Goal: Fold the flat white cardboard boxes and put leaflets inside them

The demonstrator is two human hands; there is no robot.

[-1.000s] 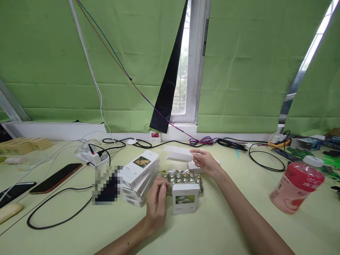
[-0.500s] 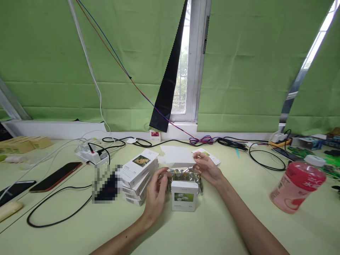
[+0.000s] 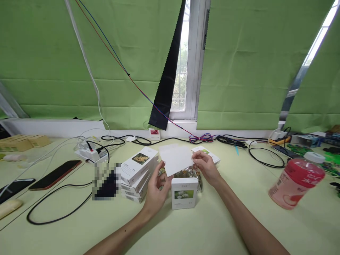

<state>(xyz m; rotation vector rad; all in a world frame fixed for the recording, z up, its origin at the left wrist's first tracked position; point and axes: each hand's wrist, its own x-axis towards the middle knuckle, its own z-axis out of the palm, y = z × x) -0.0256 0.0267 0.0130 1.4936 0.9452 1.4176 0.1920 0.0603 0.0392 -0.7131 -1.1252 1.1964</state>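
A white paper card [image 3: 176, 158] is pinched at its right edge between the thumb and fingers of my right hand [image 3: 205, 166]. My left hand [image 3: 158, 186] is at the card's left edge, fingers curved and thumb apart from them; the fingertips seem to touch the card. Beneath the card lie several clear packets [image 3: 186, 173] with dark and golden contents, partly hidden. In front of them a small white box [image 3: 184, 193] with a white-flower picture stands upright. Left of my left hand, several similar white boxes [image 3: 139, 166] are stacked, the top one showing yellow flowers.
Another white box [image 3: 209, 153] lies behind my right hand. A pink-labelled bottle [image 3: 296, 182] stands at right. At left are a phone [image 3: 55, 174], a power strip [image 3: 89, 153] and a looping black cable [image 3: 60, 224]. More cables [image 3: 203, 137] run along the back edge.
My right hand has taken hold of the white card and brought it up over the packets. My left hand has shifted slightly and its fingers have opened toward the card.
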